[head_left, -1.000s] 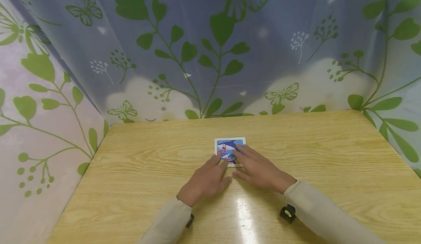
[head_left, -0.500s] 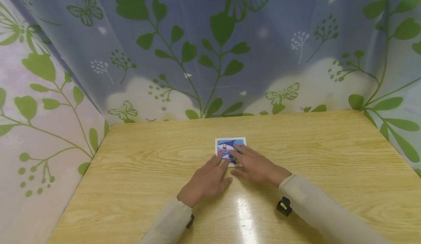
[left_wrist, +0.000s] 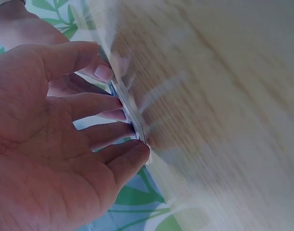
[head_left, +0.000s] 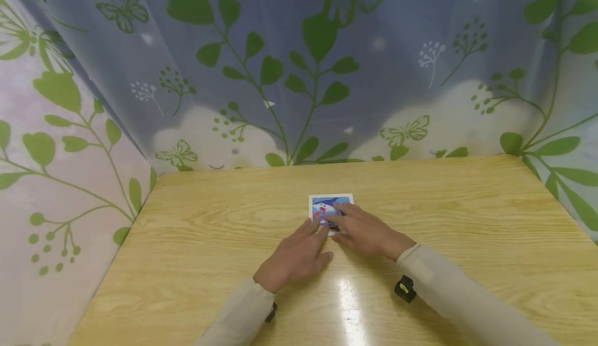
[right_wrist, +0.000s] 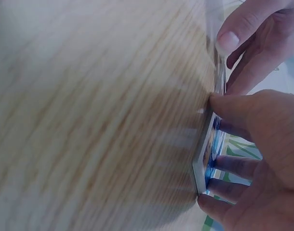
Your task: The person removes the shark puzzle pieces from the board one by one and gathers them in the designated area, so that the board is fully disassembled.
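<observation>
L grip (head_left: 294,258), R grip (head_left: 366,232) on pic (head_left: 324,206)

white glare streak on wooden tabletop (head_left: 187,268), soft shadows, hazy wrist views

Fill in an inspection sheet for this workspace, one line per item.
Surface: wood-grain table, with a streak of glare near the front.
Job's things: one white-bordered picture panel lying on the table, blue artwork up, partly covered by fingers.
Clutter: nothing seen.
Hands: left hand touches the panel's near left part; right hand rests fingers over its right part. A black device shows at the right wrist.
Cables: nothing seen.
Surroundings: blue-and-white cloth printed with green leaves and butterflies.
</observation>
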`<state>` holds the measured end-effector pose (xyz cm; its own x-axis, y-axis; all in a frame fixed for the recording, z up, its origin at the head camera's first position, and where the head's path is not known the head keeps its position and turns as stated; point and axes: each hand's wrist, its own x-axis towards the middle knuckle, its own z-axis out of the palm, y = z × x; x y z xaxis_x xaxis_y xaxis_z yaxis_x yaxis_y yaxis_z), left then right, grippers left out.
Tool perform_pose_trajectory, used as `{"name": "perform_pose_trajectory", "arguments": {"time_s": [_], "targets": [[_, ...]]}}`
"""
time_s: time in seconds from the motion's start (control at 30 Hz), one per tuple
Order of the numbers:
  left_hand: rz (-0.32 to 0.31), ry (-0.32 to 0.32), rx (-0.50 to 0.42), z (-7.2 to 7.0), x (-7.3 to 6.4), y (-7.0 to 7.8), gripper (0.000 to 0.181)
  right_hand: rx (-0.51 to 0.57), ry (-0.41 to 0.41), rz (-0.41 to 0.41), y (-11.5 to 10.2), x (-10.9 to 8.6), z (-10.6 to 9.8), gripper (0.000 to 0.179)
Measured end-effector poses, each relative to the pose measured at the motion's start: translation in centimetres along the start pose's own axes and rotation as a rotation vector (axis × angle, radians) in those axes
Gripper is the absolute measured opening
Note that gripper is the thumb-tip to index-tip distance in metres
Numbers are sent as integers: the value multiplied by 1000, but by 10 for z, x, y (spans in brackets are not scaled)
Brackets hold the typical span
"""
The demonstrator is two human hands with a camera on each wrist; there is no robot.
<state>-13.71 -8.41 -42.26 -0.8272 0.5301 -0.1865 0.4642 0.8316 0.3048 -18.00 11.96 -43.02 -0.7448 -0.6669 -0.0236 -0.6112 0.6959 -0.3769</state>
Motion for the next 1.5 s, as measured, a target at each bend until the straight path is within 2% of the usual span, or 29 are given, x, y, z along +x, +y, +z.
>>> {"name": "perform_pose_trajectory", "arguments": {"time_s": [0.27, 0.43, 0.7, 0.8, 0.9, 0.97, 1.03, 1.2, 1.27, 1.37, 1.5], "targets": [[19, 0, 14, -3, 1, 3, 61, -43, 7, 6, 1, -3, -4, 46], [18, 32, -33, -10, 5, -2, 60, -60, 22, -18, 2, -3, -3, 45], [-25, 92, -101, -27, 23, -14, 49, -60, 24, -29, 4, -2, -3, 45], [-51, 101, -113, -31, 31, -19, 33, -60, 26, -33, 3, -1, -3, 44], [-74, 130, -119, -32, 39, -23, 26, -57, 29, -33, 2, -2, -3, 43], [-83, 155, -124, -32, 43, -25, 27, -59, 34, -35, 2, -3, -3, 43], [-80, 183, -138, -31, 46, -27, 29, -54, 41, -37, 2, -3, -3, 43], [-72, 237, -183, -30, 53, -31, 16, -57, 67, -55, 2, -4, -3, 41], [-86, 249, -200, -29, 56, -32, 21, -58, 63, -53, 2, -4, -3, 41], [-117, 263, -225, -27, 59, -34, 38, -48, 44, -33, 2, -4, -2, 42], [-143, 263, -253, -25, 64, -35, 41, -44, 29, -15, 2, -4, -2, 42]]}}
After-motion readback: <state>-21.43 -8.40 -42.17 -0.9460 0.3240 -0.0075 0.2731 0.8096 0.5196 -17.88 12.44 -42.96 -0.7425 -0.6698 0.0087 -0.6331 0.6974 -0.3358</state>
